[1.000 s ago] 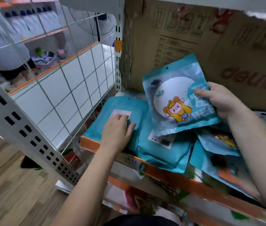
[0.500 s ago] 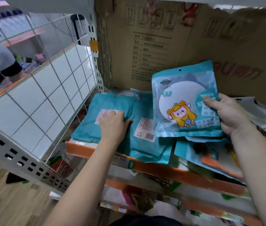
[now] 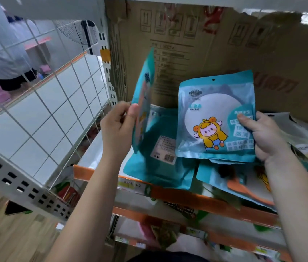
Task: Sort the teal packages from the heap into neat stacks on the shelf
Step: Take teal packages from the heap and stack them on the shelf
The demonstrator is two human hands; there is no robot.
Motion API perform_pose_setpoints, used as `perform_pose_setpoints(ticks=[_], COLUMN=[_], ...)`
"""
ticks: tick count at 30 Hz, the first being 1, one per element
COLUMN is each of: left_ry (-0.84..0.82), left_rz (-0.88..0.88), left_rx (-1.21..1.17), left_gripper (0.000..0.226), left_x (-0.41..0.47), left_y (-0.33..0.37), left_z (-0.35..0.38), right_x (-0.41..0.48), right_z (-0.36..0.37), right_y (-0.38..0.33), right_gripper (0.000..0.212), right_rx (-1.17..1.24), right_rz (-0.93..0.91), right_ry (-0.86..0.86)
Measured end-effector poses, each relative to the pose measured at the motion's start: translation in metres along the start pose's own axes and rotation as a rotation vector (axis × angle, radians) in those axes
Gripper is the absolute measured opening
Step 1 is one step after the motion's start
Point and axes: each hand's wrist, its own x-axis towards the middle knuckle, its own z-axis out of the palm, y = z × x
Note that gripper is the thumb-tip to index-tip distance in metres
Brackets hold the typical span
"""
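teal glossy plastic mirror pouch (image 3: 215, 118), gripped at its right edge by the right hand (image 3: 266, 137) above the orange-lipped metal shelf (image 3: 183, 195) while the left hand (image 3: 118, 127) pinches a second teal pouch (image 3: 142, 91) upright, looks light, slick and breakable, so best held by its sealed border.

Nothing fancy here, left hand (image 3: 119, 127) and right hand (image 3: 268, 137) are both bare, arms bare right down to the bottom edge, short plain nails, plus a sliver of dark clothing (image 3: 168, 259) at bottom centre.
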Motion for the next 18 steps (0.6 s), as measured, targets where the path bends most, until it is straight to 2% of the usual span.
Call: perform_pose_setpoints(ticks=[4,10,13,16,18], left_ry=[0.030,0.153,0.137,0.052,-0.011], left_rz=[-0.205,-0.226,-0.276,-0.368,-0.402], left_rx=[-0.322,-0.618,-0.646,-0.596,-0.550], left_gripper=[0.028,0.034,0.035,0.029,0.028], left_x=[0.002,0.006,0.005,-0.002,-0.009], left_y=[-0.004,-0.015,-0.020,-0.029,-0.035], left_z=[-0.001,-0.022,-0.024,-0.019,-0.018], right_x=[-0.007,-0.011,-0.011,-0.011,-0.010], right_z=[-0.007,-0.015,-0.014,-0.012,-0.013], right_y=[0.001,0.004,0.005,0.004,0.005], right_gripper=[0.009,0.005,0.006,0.012,0.008], right_rx=[0.031,0.050,0.070,0.084,0.081], right_rz=[-0.017,-0.024,-0.039,-0.053,-0.054], right_ry=[0.038,0.067,0.067,0.068,0.067])
